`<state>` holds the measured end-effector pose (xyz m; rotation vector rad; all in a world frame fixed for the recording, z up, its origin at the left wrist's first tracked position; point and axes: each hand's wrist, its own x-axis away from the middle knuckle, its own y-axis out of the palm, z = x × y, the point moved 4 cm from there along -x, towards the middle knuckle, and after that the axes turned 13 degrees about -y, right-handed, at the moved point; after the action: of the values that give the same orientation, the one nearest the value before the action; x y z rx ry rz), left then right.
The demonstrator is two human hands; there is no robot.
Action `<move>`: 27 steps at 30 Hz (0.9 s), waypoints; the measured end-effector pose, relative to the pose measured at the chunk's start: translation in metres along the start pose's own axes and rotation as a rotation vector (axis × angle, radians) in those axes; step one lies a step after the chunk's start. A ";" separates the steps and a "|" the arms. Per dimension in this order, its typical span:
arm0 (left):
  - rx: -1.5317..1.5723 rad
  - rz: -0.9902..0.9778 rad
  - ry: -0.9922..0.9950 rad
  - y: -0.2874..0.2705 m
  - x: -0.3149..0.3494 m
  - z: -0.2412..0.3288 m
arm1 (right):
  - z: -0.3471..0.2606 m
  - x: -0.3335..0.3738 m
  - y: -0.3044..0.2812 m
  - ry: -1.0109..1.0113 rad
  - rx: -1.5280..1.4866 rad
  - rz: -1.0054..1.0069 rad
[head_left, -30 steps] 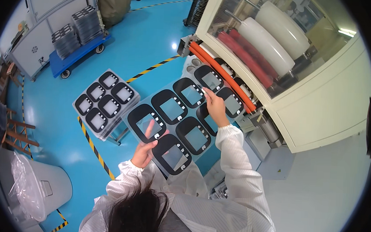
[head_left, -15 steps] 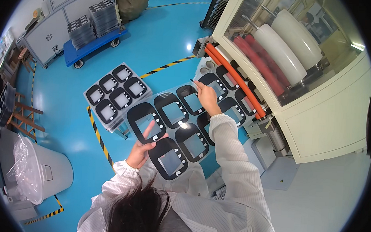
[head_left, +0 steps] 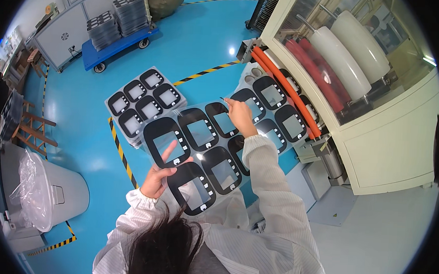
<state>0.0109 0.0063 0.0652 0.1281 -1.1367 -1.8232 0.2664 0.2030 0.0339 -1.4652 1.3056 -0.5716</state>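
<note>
Head view: grips clear sheeting [head_left: 199,132] by its near end with the left hand [head_left: 155,180]; pinches one small dark tool [head_left: 223,99] in the right hand [head_left: 242,117], near the left edge. Counts ten black frames [head_left: 210,165] up to one orange roller [head_left: 285,92], one stack [head_left: 142,98] topped by six, two white rolls [head_left: 340,61], then two piles [head_left: 131,17] on one blue cart [head_left: 116,48].

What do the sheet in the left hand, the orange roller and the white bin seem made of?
Sheet: likely clear, glossy plastic; the floor shows through and light glints. Orange roller: possibly rubber-coated, smooth, evenly coloured. White bin: probably hard plastic, smooth, with a soft sheen.
</note>
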 end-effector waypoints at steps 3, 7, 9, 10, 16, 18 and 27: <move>0.012 0.034 -0.027 -0.001 0.009 0.003 | -0.010 -0.002 0.003 0.014 0.023 -0.136; 0.010 0.049 -0.014 -0.007 0.011 0.005 | 0.003 0.030 -0.015 -0.127 0.035 -0.246; 0.010 0.070 -0.008 -0.010 0.011 0.006 | 0.020 0.081 -0.026 -0.176 0.048 -0.233; 0.022 0.062 0.016 -0.016 0.013 0.005 | 0.014 0.106 -0.040 -0.104 0.088 -0.399; -0.013 0.106 0.006 -0.022 0.002 0.002 | 0.059 0.239 -0.084 0.425 -0.376 -0.684; -0.016 0.079 -0.018 -0.023 -0.004 0.005 | 0.084 0.247 -0.085 0.587 -0.477 -0.220; 0.035 -0.011 -0.102 -0.029 -0.074 -0.041 | 0.031 0.244 -0.134 0.486 -1.141 -0.026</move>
<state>0.0531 0.0396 -0.0060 0.0617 -1.2415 -1.8375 0.4208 -0.0272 0.0759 -2.3343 2.1843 -0.1552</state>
